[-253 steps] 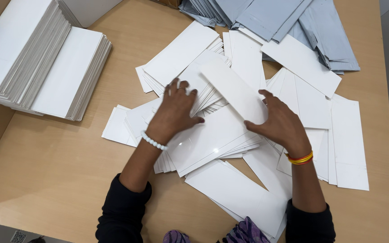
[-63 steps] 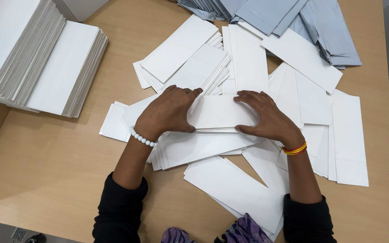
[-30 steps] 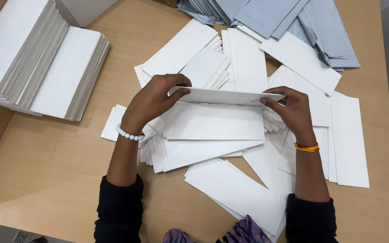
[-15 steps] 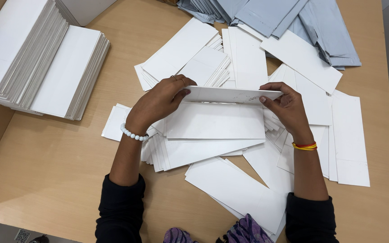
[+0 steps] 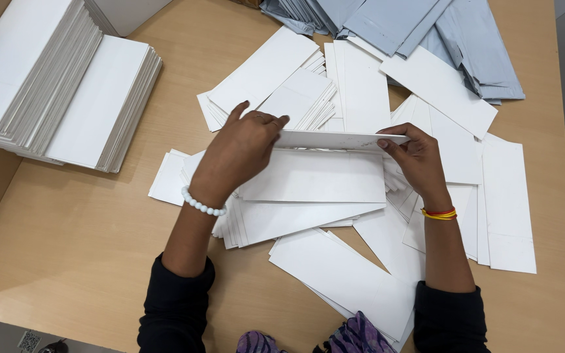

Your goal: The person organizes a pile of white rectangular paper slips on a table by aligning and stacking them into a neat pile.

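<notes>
My left hand (image 5: 238, 153) and my right hand (image 5: 414, 159) hold a long white card sheet (image 5: 335, 140) by its two ends, its far flap folded up along a crease. The near half lies flat (image 5: 312, 176) on a loose heap of similar white sheets (image 5: 295, 212). My left thumb and fingers pinch the left end of the raised flap. At the other end, my right fingers grip the flap's corner. A white bead bracelet is on my left wrist, red and yellow bangles on my right.
Two tall stacks of white folded sheets (image 5: 53, 78) stand at the left of the wooden table (image 5: 67, 229). Grey-blue envelopes (image 5: 413, 33) lie fanned at the top right. More white sheets (image 5: 505, 202) spread to the right, near the table's edge.
The sheet lay flat under both hands two seconds ago; its far flap has since been lifted and folded up. In the last half second my left hand slid further over the flap's left end.
</notes>
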